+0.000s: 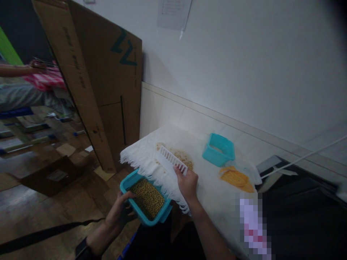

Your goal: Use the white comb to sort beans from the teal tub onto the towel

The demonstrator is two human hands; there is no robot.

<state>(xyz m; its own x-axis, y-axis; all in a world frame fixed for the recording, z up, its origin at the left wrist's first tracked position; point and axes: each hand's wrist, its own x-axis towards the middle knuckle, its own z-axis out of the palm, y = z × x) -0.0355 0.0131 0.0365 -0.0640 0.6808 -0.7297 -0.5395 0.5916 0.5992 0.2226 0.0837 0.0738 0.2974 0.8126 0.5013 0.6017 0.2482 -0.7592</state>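
As the left grip (pixel 119 209) clasps a tub (pixel 150 222), the right grip (pixel 189 183) pinches a slotted tray (pixel 168 162), long axis slanting far-left.

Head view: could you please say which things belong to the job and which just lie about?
Apparently the job's: bean-filled teal box, white slotted tool, loose beans, white cloth; perhaps second teal box.

Seemingly lying about: orange item, tall carton, floor carton.

Dark wristband (pixel 82 250) on the left arm (pixel 99 236) (both forearms (pixel 207 229) bare), dark trousers (pixel 153 240).
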